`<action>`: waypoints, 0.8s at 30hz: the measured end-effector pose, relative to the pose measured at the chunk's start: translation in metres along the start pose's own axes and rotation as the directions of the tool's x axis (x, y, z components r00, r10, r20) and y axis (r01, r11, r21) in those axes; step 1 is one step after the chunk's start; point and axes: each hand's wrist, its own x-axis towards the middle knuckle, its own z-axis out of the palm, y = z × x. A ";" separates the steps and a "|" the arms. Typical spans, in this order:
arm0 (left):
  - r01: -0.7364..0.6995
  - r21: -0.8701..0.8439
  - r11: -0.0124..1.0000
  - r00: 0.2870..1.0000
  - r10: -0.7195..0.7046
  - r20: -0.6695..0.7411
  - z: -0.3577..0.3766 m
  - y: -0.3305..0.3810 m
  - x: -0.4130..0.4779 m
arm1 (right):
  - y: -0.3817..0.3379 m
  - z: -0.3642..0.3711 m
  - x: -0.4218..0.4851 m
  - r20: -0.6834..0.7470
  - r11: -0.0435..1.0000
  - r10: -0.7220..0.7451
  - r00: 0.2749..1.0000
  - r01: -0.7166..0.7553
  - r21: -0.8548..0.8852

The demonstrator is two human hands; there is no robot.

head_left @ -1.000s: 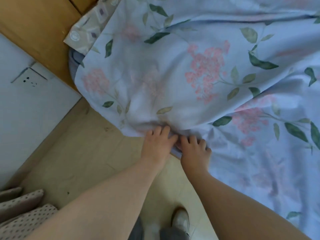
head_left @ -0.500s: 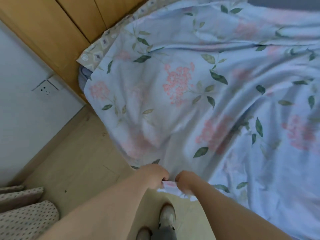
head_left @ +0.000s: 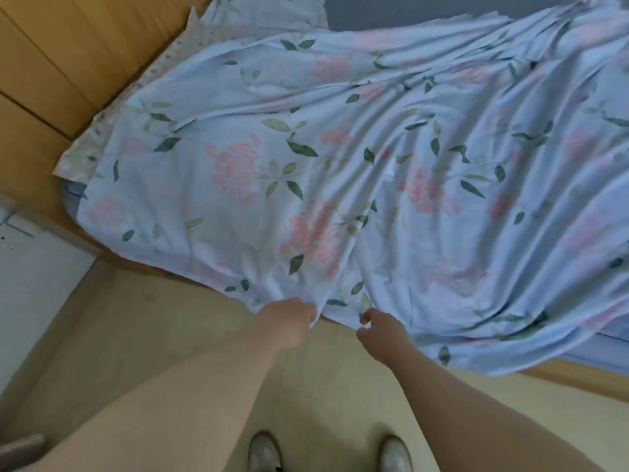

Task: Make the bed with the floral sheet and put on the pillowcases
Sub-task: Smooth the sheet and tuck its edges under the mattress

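Pale wood flooring [head_left: 170, 335] meets the bed's near edge, where the left hand [head_left: 289, 323] is fisted round the hem of the light-blue cloth sheet printed with pink blossoms and green leaves [head_left: 306, 165]. The right hand [head_left: 381, 335] curls at that same hem, thumb and forefinger parted; whether it pinches cloth I cannot tell. The sheet lies rumpled over the bed, with grey mattress [head_left: 408, 8] bare beyond. This looks like the spreading step. Next it needs an even two-handed pull, then smoothing.

Floor [head_left: 143, 352] passable from 7 to 8 o'clock. Wooden panelling [head_left: 68, 63] abuts the floral sheet [head_left: 340, 165] at 10 o'clock.
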 end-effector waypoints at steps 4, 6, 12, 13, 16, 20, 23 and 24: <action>-0.030 0.013 0.999 0.998 0.031 -0.049 -0.015 0.106 0.010 | 0.079 -0.051 -0.029 -0.049 0.994 0.049 0.998 -0.044 0.102; -0.051 -0.021 0.998 0.994 0.048 -0.098 -0.022 0.176 0.019 | 0.129 -0.087 -0.046 -0.083 0.986 0.084 0.993 -0.071 0.149; -0.136 -0.038 0.990 0.975 0.127 -0.182 -0.032 0.349 0.043 | 0.268 -0.177 -0.089 -0.154 0.964 0.144 0.977 -0.104 0.243; -0.152 -0.040 0.988 0.975 0.143 -0.171 -0.034 0.373 0.048 | 0.289 -0.190 -0.095 -0.168 0.960 0.162 0.972 -0.116 0.255; -0.192 -0.046 0.980 0.968 0.181 -0.172 -0.038 0.439 0.062 | 0.345 -0.226 -0.105 -0.179 0.943 0.222 0.959 -0.164 0.290; -0.222 -0.060 0.973 0.965 0.211 -0.158 -0.045 0.517 0.093 | 0.413 -0.271 -0.104 -0.174 0.917 0.286 0.942 -0.216 0.335; -0.265 -0.089 0.960 0.960 0.254 -0.122 -0.054 0.572 0.127 | 0.458 -0.310 -0.088 -0.177 0.910 0.310 0.934 -0.238 0.339; -0.277 -0.083 0.957 0.957 0.267 -0.113 -0.056 0.587 0.139 | 0.471 -0.321 -0.081 -0.181 0.908 0.313 0.932 -0.238 0.343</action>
